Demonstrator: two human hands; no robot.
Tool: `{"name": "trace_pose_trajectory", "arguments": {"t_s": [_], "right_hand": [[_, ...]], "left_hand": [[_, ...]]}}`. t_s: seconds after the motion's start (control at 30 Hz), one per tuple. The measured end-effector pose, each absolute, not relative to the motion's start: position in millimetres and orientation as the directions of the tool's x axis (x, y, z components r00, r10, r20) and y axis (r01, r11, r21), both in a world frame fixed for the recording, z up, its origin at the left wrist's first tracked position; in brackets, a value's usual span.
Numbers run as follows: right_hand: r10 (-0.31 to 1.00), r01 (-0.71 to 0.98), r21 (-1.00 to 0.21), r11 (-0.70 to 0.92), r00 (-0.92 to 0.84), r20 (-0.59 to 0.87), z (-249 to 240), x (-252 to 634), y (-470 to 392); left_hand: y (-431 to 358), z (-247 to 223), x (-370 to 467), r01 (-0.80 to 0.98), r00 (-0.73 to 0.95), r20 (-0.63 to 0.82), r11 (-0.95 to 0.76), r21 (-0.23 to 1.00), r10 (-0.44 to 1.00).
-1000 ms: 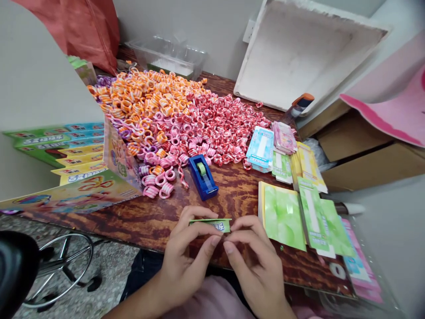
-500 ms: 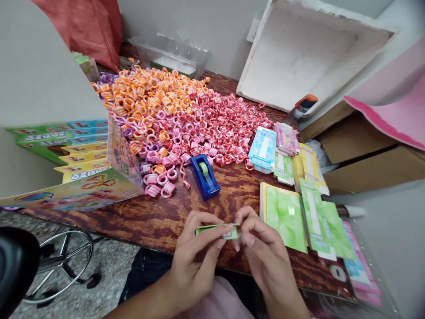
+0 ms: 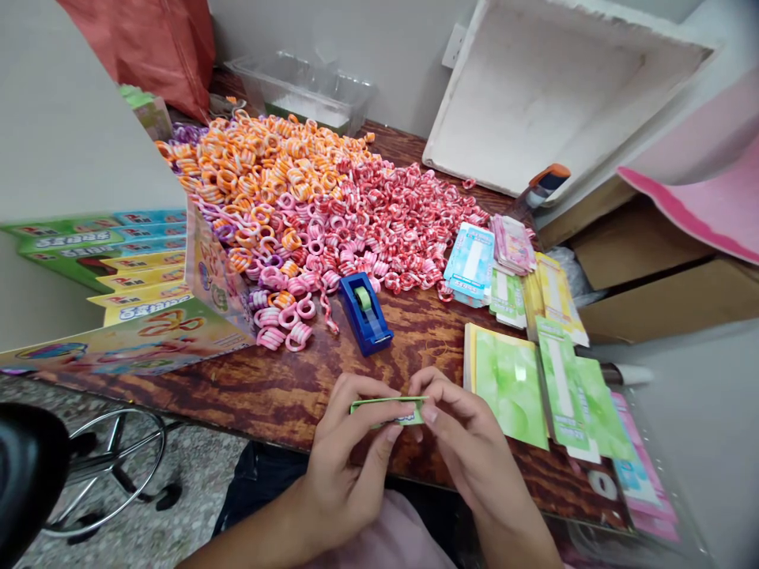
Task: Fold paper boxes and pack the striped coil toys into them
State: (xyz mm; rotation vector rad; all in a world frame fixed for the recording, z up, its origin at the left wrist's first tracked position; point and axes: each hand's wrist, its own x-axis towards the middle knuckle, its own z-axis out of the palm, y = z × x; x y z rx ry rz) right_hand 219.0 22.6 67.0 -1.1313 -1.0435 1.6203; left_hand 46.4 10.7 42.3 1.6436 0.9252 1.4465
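Note:
Near the table's front edge, a small folded green card (image 3: 418, 412) is held between my hands. My left hand (image 3: 356, 450) pinches it from the left, fingers over its top and thumb in front. My right hand (image 3: 468, 442) has its thumb and fingertips closed at the card's right end. Beyond my hands lies a blue tape dispenser (image 3: 366, 314) with a green-cored roll. Behind it spreads a big heap of striped rings, orange (image 3: 266, 158), red (image 3: 397, 213) and pink (image 3: 288, 316).
Stacks of blue cards (image 3: 470, 265), pink cards (image 3: 512, 243) and green cards (image 3: 510, 383) lie at the right. A printed display box (image 3: 178, 336) stands left. Behind are a clear plastic tray (image 3: 302, 87) and a white foam box (image 3: 551, 95). A stool (image 3: 107, 466) is lower left.
My right hand has moved slightly left, and its thumb and fingers have closed in on the card's right end. The view has shifted a little.

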Motion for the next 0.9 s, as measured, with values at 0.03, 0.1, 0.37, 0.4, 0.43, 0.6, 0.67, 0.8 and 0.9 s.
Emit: {"name": "trace_pose_trajectory", "arguments": {"t_s": [0.03, 0.1, 0.37, 0.4, 0.43, 0.6, 0.67, 0.8, 0.9], "right_hand": [[0.951, -0.192, -0.944, -0.27, -0.208, -0.23, 67.6, 218.9, 23.2], [0.949, -0.195, -0.941, -0.278, -0.21, -0.236, 68.4, 218.3, 24.5], [0.9, -0.307, -0.86, -0.408, -0.296, -0.321, 54.7, 220.9, 28.7], [0.897, -0.324, -0.853, -0.409, -0.312, -0.312, 51.6, 221.4, 28.9], [0.897, -0.333, -0.851, -0.405, -0.323, -0.301, 48.7, 221.6, 28.9], [0.886, -0.365, -0.828, -0.426, -0.352, -0.301, 37.3, 214.4, 26.3], [0.896, -0.328, -0.849, -0.414, -0.311, -0.317, 33.4, 209.3, 25.6], [0.94, -0.174, -0.927, -0.332, -0.142, -0.31, 24.8, 204.6, 35.9], [0.955, -0.14, -0.945, -0.295, -0.049, -0.291, 18.3, 206.2, 59.3]], "left_hand": [[10.9, 42.7, 46.0, 0.045, 0.108, 0.457, -0.463, 0.885, 0.883], [11.8, 43.8, 44.5, 0.06, 0.138, 0.468, -0.479, 0.876, 0.873], [24.3, 45.5, 30.1, 0.191, 0.312, 0.557, -0.625, 0.756, 0.769], [26.1, 44.9, 28.4, 0.179, 0.335, 0.567, -0.642, 0.745, 0.752], [27.5, 44.1, 26.8, 0.166, 0.358, 0.574, -0.655, 0.737, 0.737], [27.9, 41.6, 14.1, 0.098, 0.424, 0.621, -0.715, 0.692, 0.659], [27.1, 41.1, 4.2, 0.12, 0.385, 0.639, -0.723, 0.681, 0.666], [33.5, 33.2, -15.8, 0.293, 0.003, 0.494, -0.474, 0.831, 0.869], [44.2, 15.6, -17.4, 0.141, -0.208, 0.064, -0.035, 0.989, 0.976]]}}
